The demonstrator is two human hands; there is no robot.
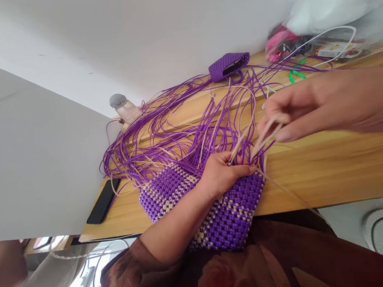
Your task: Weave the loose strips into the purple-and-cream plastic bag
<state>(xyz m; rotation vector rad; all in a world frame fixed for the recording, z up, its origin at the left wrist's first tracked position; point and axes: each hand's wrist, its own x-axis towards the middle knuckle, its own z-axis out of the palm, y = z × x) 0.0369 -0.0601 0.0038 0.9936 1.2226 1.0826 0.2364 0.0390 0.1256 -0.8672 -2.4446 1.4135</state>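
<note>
A purple and cream woven basket (169, 192) leans between the table's front edge and my lap, with long loose strands (173, 141) fanning out from its upper edge. My left hand (221, 174) is closed over that edge near its right corner, thumb pressed on the weave and strands by its fingers. Just right of it, my right hand (289, 113) pinches a cream strand (264, 141) between thumb and fingers, bent into a loop and raised above the corner. Another thin cream strand trails down to the right from the corner.
A small purple woven pouch (227, 67) lies at the back, near a clear bottle with grey cap (126, 107). A black phone (103, 201) rests at the left edge. Plastic bags (280, 44) and a white cable (348, 28) are back right. Another person's arm (4, 271) shows lower left.
</note>
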